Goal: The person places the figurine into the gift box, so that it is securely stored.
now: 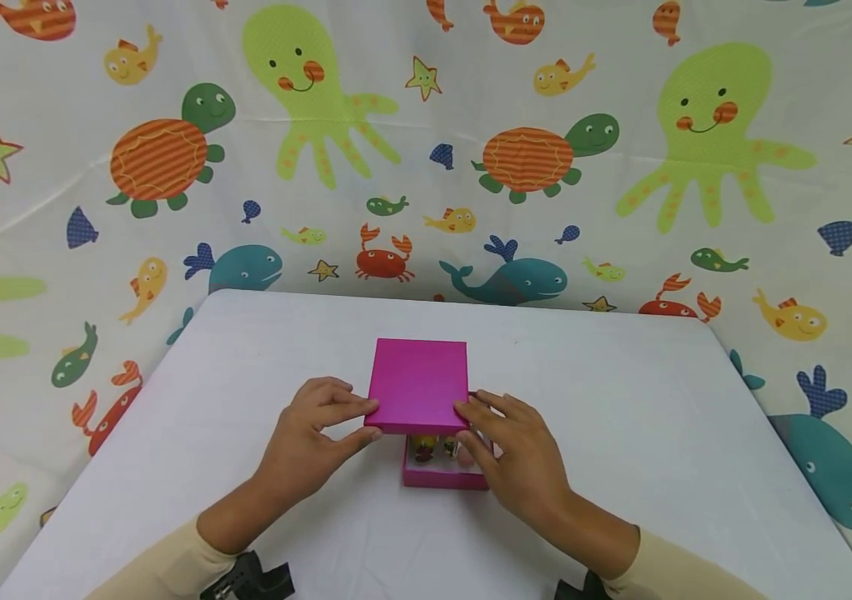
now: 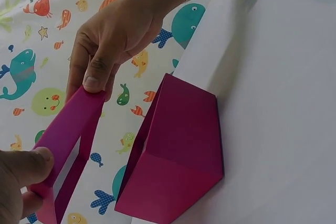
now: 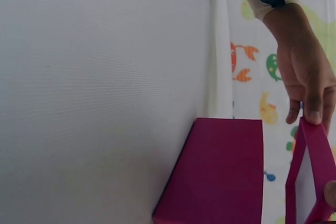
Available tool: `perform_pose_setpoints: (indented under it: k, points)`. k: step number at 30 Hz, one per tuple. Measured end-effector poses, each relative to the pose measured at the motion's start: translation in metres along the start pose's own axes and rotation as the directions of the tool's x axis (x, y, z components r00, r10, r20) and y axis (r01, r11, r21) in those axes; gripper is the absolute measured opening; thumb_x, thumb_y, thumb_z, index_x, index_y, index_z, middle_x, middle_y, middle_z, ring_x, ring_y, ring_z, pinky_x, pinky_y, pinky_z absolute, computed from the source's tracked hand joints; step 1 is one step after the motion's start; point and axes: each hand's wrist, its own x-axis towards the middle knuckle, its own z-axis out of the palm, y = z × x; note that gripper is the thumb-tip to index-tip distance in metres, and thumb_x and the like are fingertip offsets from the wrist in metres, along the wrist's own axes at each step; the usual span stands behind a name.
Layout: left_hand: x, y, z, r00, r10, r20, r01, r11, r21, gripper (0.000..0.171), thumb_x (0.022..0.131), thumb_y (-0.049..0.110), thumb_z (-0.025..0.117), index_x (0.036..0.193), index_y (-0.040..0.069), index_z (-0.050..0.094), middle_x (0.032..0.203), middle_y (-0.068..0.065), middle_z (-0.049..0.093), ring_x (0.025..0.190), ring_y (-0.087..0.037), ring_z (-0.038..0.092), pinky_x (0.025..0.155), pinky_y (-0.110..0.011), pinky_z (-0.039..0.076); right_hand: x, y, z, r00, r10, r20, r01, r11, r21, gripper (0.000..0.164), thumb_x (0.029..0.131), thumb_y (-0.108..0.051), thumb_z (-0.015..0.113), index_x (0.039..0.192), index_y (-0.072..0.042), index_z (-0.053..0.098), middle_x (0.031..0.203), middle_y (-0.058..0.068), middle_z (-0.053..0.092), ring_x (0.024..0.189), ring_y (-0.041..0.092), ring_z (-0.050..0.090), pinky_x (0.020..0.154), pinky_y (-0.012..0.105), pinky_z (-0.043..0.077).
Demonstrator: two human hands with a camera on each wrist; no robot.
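A square magenta box lid is held level above a matching box on the white table. My left hand pinches the lid's near left corner between thumb and fingers. At the near right corner, my right hand grips it the same way. Small colourful figures show inside the box, mostly covered by the lid in the head view. In the left wrist view a gap separates the lid from the box. The lid's white inside shows in the right wrist view.
The white-covered table extends around the box on all sides. Behind it hangs a curtain printed with sea animals. Dark wrist camera mounts sit under both sleeves.
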Motion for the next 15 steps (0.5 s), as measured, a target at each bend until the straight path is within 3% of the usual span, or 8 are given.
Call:
perform_pose_setpoints:
  k: [5,15]
  points:
    - [0.001,0.002,0.003,1.000,0.017,0.008,-0.016,1.000,-0.014,0.042,0.076,0.017,0.093,0.116,0.016,0.080,0.102,0.013,0.067,0.116,-0.017,0.053,0.076,-0.034,0.060,-0.004,0.003,-0.003,1.000,0.027,0.010,-0.027,1.000,0.012,0.051,0.083,-0.018,0.088,0.131,-0.020,0.072,0.128,0.002,0.070,0.127,0.023,0.060,0.104,0.054,0.048]
    - [0.002,0.003,0.008,0.997,0.077,0.019,-0.077,0.997,-0.008,0.045,0.072,0.017,0.094,0.115,0.018,0.081,0.101,0.014,0.067,0.117,-0.017,0.053,0.081,-0.036,0.059,-0.011,0.012,-0.004,0.999,-0.023,-0.038,0.023,1.000,0.008,0.052,0.080,-0.015,0.090,0.129,-0.018,0.074,0.125,0.002,0.072,0.125,0.024,0.062,0.102,0.053,0.050]
